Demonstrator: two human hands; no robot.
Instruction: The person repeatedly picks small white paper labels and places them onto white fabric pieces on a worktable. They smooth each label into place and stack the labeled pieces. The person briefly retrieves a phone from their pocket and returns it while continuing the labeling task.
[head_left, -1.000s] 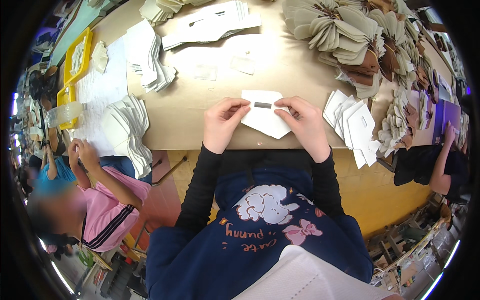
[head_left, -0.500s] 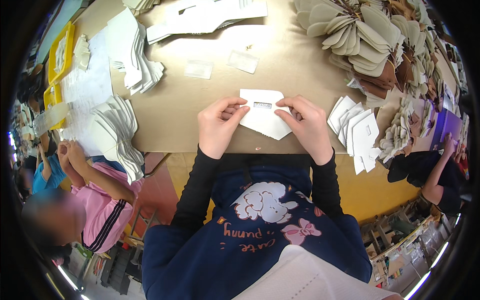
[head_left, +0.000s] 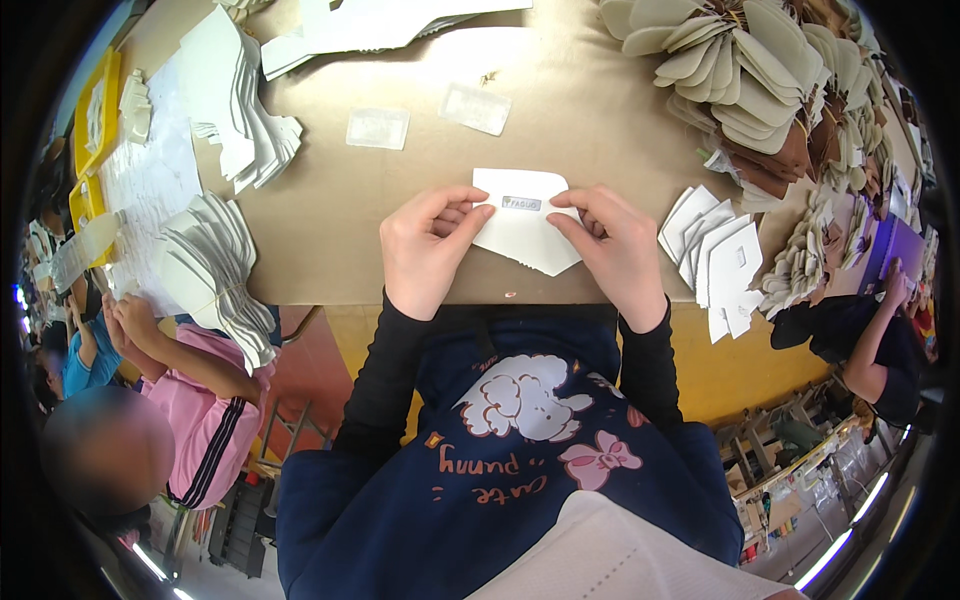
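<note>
A white cut piece (head_left: 527, 240), flat with a pointed lower edge, is held up between my two hands just above the table. On its upper part sits a small grey rectangular label (head_left: 521, 204). My left hand (head_left: 430, 245) pinches its left edge between thumb and fingers. At the opposite edge, the thumb and forefinger of my right hand (head_left: 612, 250) grip the piece beside the label. To the right of my right hand lies a fanned stack of similar white pieces (head_left: 705, 250), the top one bearing a small label.
Two clear rectangular sheets (head_left: 378, 129) lie beyond my hands. White stacks (head_left: 215, 260) stand at the left, near yellow trays (head_left: 97, 120). Bundled beige and brown pieces (head_left: 750, 90) fill the far right. A person in pink (head_left: 215, 420) sits at the left, another person in dark clothes (head_left: 840, 335) at the right.
My view has shifted slightly, so the table things appear further left. Both hands keep hold of the white piece, with the label now lying more level and plainer to see.
</note>
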